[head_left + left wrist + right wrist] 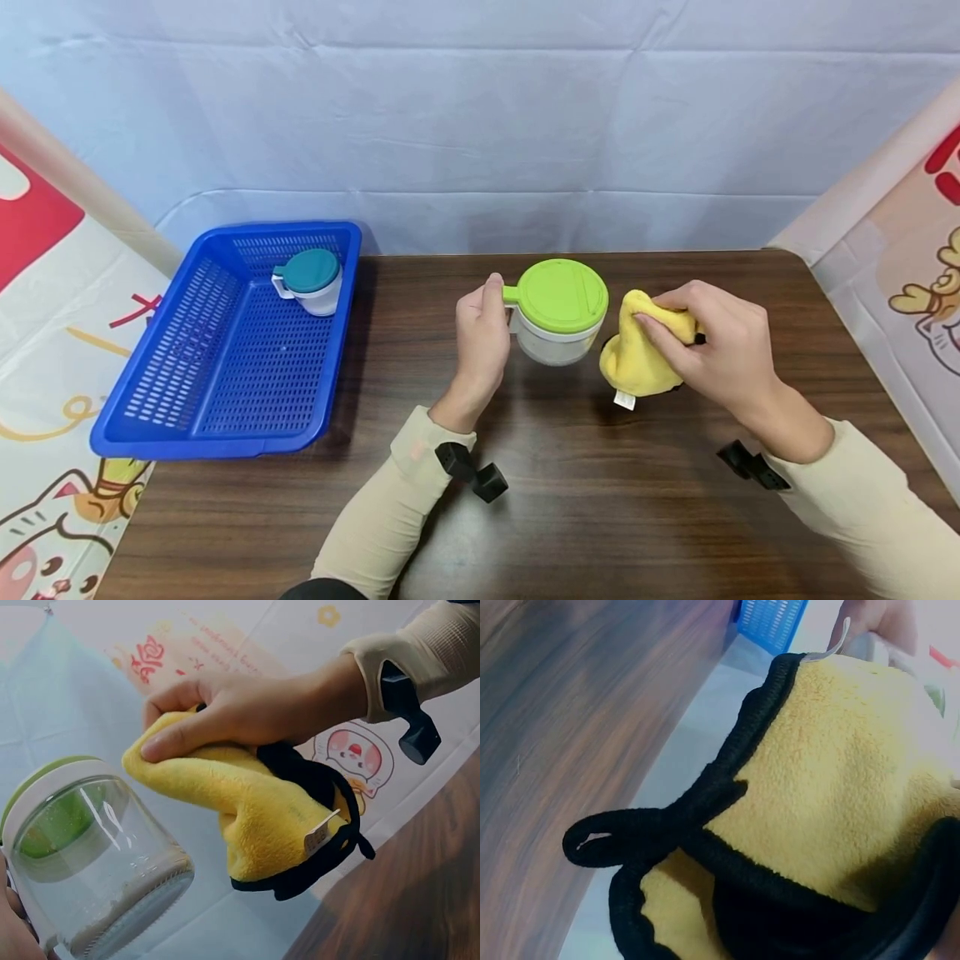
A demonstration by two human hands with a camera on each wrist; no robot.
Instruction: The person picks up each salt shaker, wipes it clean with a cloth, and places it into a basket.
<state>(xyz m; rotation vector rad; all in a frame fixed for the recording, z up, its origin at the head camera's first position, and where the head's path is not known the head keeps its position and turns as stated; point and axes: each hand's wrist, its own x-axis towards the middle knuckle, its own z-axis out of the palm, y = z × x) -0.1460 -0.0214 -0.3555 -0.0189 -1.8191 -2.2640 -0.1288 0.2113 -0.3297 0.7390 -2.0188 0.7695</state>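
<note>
On the table (585, 483) at left, a teal-lidded jar (313, 275) is contained in a basket (262, 387). Above the middle, a green-lidded jar (561, 310) is gripped by its handle (513, 320) in the left hand (482, 337); just right of it, a yellow cloth (643, 365) is pinched by the right hand (723, 346).

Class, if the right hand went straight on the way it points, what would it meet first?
Beyond the yellow cloth it holds, the right hand would probably meet the green-lidded jar first, though depth is unclear.

The cloth (637, 368) is yellow, edged black. The jar lid (561, 297) is lime green; the basket (202, 446) at nine o'clock, blue.
</note>
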